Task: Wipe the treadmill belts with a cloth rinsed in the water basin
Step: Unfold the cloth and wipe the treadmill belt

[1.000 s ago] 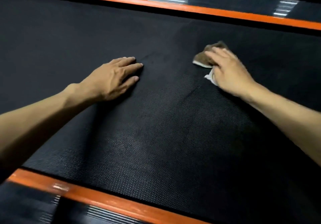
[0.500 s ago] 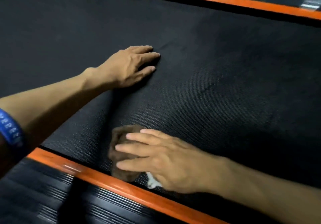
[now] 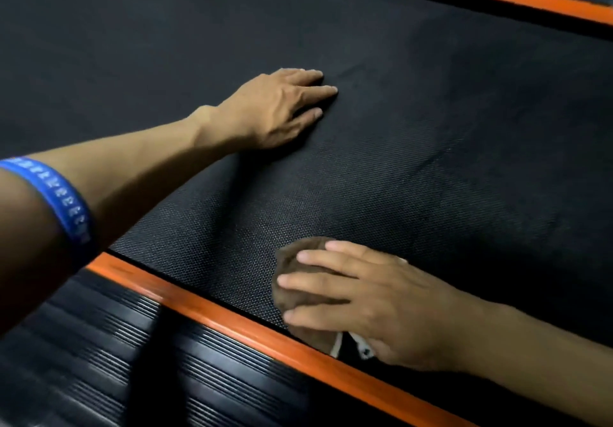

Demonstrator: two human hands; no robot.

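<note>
Black treadmill belt (image 3: 431, 128), brown cloth (image 3: 292, 261), seemingly damp

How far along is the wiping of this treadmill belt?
Mid-wipe. The right hand presses a brown cloth flat on the black textured treadmill belt, close to the near orange side rail. The left hand rests flat on the belt farther in. No cleaned patch can be told from the rest, so the share done is unclear. No water basin shows.
</note>
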